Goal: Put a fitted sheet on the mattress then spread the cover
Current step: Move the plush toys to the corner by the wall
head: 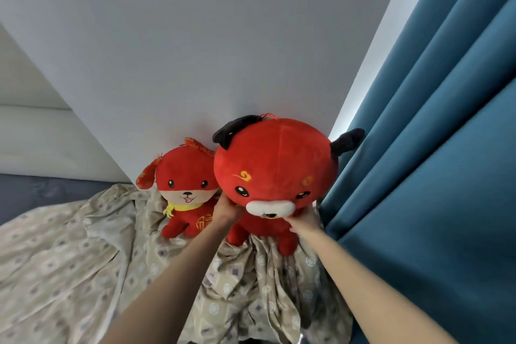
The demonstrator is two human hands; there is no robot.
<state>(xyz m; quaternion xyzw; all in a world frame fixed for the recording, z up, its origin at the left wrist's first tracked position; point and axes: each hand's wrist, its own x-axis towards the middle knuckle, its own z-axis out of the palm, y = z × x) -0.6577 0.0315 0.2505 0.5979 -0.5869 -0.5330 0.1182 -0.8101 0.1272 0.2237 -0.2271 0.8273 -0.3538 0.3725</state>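
A beige patterned sheet [69,260] lies rumpled over the bed, bunched up toward the wall corner. On it stands a large red plush toy [275,165] with dark ears. My left hand [227,211] grips it under the left side of its head. My right hand [304,222] grips it under the right side, by its white muzzle. A smaller red plush dog [185,184] with a yellow scarf sits just to its left, against the wall.
A grey-white wall [195,50] rises right behind the toys. Teal curtains [432,162] hang along the right, touching the big toy's ear. A padded headboard [33,142] and a strip of dark blue mattress [42,190] show at the left.
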